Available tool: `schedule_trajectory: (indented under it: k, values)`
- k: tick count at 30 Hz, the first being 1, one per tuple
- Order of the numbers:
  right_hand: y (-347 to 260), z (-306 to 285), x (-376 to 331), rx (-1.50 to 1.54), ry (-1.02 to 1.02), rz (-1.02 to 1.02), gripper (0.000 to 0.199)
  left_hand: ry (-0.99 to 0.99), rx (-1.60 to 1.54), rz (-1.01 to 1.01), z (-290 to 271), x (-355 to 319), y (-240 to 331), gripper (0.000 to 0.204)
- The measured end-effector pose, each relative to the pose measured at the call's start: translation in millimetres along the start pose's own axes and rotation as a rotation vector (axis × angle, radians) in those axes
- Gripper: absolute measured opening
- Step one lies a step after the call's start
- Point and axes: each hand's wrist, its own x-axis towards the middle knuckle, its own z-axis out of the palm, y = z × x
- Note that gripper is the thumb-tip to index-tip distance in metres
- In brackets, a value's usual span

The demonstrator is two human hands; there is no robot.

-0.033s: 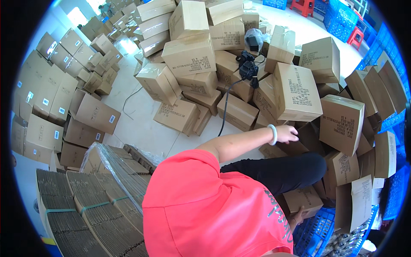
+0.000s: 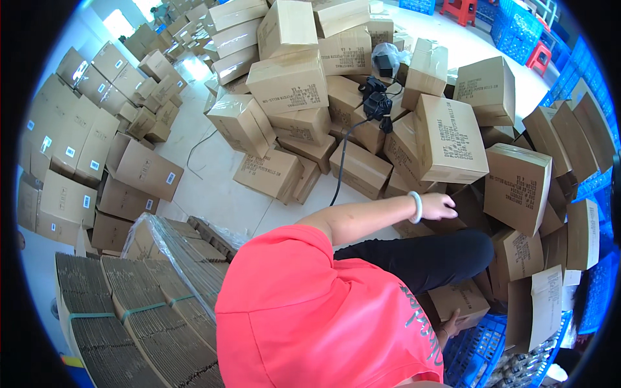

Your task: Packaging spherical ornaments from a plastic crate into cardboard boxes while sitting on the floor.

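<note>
Nearest, across the lower middle of the frame, is the person's red shirt (image 2: 304,310), with a dark trouser leg (image 2: 420,262) bent to the right of it. At lower right, the right hand (image 2: 452,323) lies against the side of a small brown carton (image 2: 460,299); its fingers touch the cardboard, but the thumb side is hidden, so I cannot tell whether the grip pinches it. The small carton sits just beside the rim of a blue basket (image 2: 475,349), and an open-flapped carton (image 2: 546,307) stands to its right.

Right of centre, the left hand (image 2: 441,206), with a white bracelet (image 2: 415,207) at the wrist, is above the leg near the cartons. Its fingers are curled; I cannot tell whether its grip closes on anything.

At lower left stand stacks of flattened cardboard (image 2: 129,323) bound with green straps (image 2: 143,309). Beyond, a heap of closed cartons (image 2: 288,81) fills the upper middle, with black adapters (image 2: 376,103) and their cable on top. More cartons (image 2: 71,142) are piled at left on the pale floor (image 2: 194,152). Farthest, red stools (image 2: 538,58) and blue crates (image 2: 514,26) stand at upper right.
</note>
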Motion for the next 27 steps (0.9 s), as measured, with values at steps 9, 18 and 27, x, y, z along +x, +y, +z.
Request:
schedule_trajectory:
  k: [9, 18, 27]
  values:
    - [-63, 6, -30, 0.375, -0.13, 0.404, 0.108, -0.036, 0.638, 0.003, 55, -45, 34, 0.12]
    - [-137, -19, -38, 0.209, -0.001, 0.097, 0.084, -0.098, 0.693, -0.123, 45, -36, 44, 0.13]
    - [-201, -96, -78, 0.137, -0.138, -0.04, 0.079, -0.144, 0.855, -0.105, 40, -33, 56, 0.132]
